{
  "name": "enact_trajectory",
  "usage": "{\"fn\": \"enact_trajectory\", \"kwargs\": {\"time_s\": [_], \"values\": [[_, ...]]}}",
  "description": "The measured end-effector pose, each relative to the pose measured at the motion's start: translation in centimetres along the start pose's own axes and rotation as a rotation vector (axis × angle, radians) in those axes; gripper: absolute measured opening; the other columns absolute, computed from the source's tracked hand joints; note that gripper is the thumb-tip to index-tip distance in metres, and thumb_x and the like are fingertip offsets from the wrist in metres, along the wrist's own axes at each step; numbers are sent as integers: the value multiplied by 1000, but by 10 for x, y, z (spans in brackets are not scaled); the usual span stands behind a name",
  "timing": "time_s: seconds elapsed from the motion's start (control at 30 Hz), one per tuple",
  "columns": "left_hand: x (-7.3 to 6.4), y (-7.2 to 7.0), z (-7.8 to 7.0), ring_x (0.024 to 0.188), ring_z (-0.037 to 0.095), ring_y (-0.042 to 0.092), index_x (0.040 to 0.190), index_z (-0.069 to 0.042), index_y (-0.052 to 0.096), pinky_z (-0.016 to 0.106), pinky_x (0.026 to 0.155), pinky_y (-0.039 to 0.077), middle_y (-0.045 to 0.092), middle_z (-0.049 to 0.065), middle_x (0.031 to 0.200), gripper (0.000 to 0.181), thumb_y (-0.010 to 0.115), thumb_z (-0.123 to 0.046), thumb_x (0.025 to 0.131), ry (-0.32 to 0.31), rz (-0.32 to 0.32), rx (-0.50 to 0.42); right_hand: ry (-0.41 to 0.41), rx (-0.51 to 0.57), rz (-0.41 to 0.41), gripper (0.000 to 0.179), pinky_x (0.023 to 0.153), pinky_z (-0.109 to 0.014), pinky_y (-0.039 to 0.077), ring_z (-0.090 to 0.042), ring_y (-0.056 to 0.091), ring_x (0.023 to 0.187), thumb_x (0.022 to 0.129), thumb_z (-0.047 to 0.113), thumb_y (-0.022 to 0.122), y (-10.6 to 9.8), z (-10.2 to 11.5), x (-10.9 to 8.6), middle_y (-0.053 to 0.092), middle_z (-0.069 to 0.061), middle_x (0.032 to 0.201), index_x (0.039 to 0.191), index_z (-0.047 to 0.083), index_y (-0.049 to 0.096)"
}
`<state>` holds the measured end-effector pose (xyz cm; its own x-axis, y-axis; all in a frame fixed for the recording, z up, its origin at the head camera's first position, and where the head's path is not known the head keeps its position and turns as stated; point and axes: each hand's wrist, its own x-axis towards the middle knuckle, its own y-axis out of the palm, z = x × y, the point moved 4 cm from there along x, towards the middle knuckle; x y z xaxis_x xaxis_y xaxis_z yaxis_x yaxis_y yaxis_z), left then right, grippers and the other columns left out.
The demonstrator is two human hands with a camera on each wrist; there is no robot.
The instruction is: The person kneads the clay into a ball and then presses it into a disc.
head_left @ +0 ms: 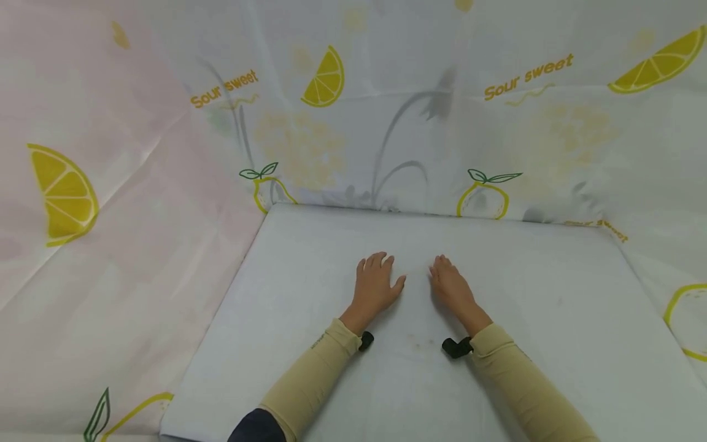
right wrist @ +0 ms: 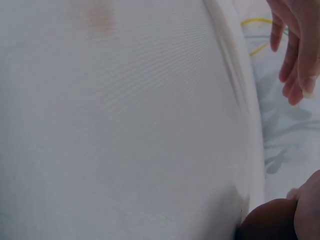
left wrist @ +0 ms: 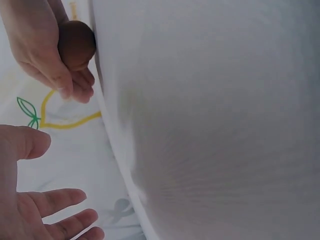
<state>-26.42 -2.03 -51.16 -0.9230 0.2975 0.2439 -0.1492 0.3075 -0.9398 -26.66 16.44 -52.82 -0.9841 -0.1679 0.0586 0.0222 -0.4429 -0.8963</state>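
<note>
My right hand [head_left: 453, 293] holds a brown rounded object [left wrist: 76, 45], ball- or egg-like, cupped low against the white tabletop. The head view hides this object under the hand. In the right wrist view the brown object [right wrist: 270, 220] shows at the lower right corner, beside part of the right hand [right wrist: 310, 212]. To the left, my left hand [head_left: 375, 287] is over the table with thumb and fingers spread, nothing in it. Its spread fingers [left wrist: 60, 200] also show in the left wrist view. A gap separates the two hands.
Both hands are above the middle of a white table [head_left: 309, 258]. Behind and beside it hangs a pale curtain [head_left: 386, 141] printed with lemons. Black wrist devices [head_left: 457, 348] sit at the cuffs of the tan sleeves [head_left: 315, 374]. Faint stains [head_left: 417, 344] mark the tabletop.
</note>
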Motion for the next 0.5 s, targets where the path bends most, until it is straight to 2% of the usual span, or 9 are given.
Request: {"fn": "enact_trajectory", "kwargs": {"time_s": [0.1,0.23,0.5], "values": [[0,2,1,138,28,45,142,-8,59,52,114,33,54,11,146,57,58,-47,101,-6,13,13,-1,-58,48,50,117,-57,26,-53,33,141,110,13,39,5,0,4,35,-43,148,141,-26,35],[-1,5,4,140,28,43,143,-8,58,53,115,31,52,11,148,59,58,-49,100,-15,36,31,16,-83,80,53,118,-57,25,-55,32,141,111,17,38,14,-1,8,34,-42,150,143,-25,33],[1,3,4,143,29,38,147,-9,53,55,117,27,48,11,152,63,55,-52,101,-31,82,50,-17,-157,12,51,115,-58,29,-55,36,139,109,17,43,20,3,9,41,-41,147,141,-24,39]]}}
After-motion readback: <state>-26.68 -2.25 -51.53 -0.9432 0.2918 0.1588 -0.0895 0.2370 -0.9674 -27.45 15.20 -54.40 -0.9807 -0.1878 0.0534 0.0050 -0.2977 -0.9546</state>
